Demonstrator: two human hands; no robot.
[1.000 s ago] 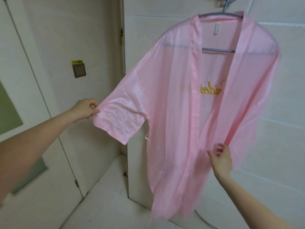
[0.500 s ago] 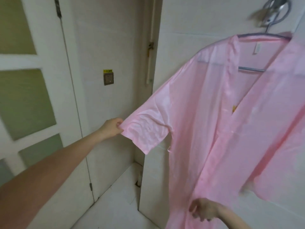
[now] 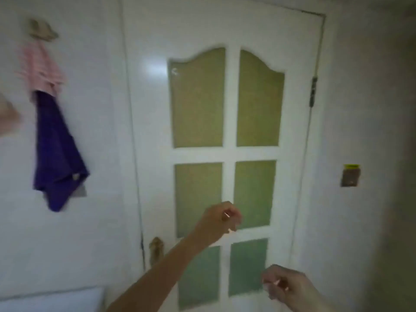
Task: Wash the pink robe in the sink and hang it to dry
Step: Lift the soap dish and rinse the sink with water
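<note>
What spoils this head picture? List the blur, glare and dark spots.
Head view: motion blur smears everything, including the left hand, right hand and purple cloth; a soft glare patch sits on the door, upper left; the right edge darkens.

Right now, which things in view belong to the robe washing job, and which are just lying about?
Job: left hand, right hand, both holding nothing; the pink robe is out of view.
Just there: door, door handle, purple cloth, pink striped cloth above it, wall plate.
</note>
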